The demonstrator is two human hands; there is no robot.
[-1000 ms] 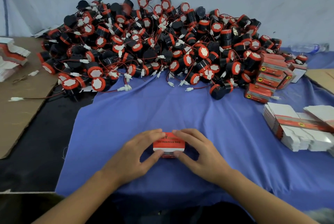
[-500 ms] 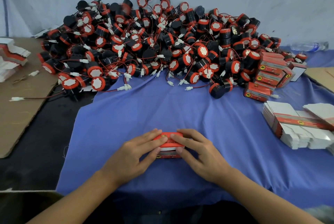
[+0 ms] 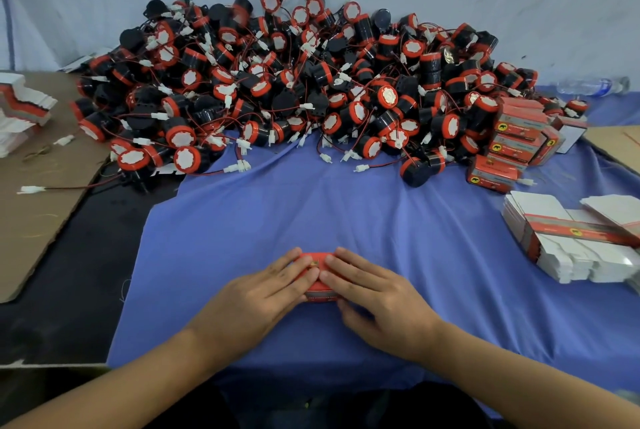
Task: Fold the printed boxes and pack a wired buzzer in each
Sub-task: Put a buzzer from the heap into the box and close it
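A small red printed box (image 3: pixel 319 290) lies on the blue cloth (image 3: pixel 311 214) near me. My left hand (image 3: pixel 256 297) and my right hand (image 3: pixel 377 300) both lie over it, fingers pressing down on its top and thumbs against its near side. Most of the box is hidden under my fingers. A big heap of black and red wired buzzers (image 3: pixel 294 89) fills the back of the table. Several closed red boxes (image 3: pixel 512 148) are stacked at the heap's right end. Flat white box blanks (image 3: pixel 568 238) lie at the right.
Brown cardboard (image 3: pixel 31 214) covers the left side, with another stack of flat blanks (image 3: pixel 20 110) at its far edge. A loose buzzer wire (image 3: pixel 52 189) trails onto the cardboard. A plastic bottle (image 3: pixel 595 86) lies at the back right by the white wall.
The box's white and red flap has been pushed down. My fingers slid from the box's sides onto its top, and they now meet over it.
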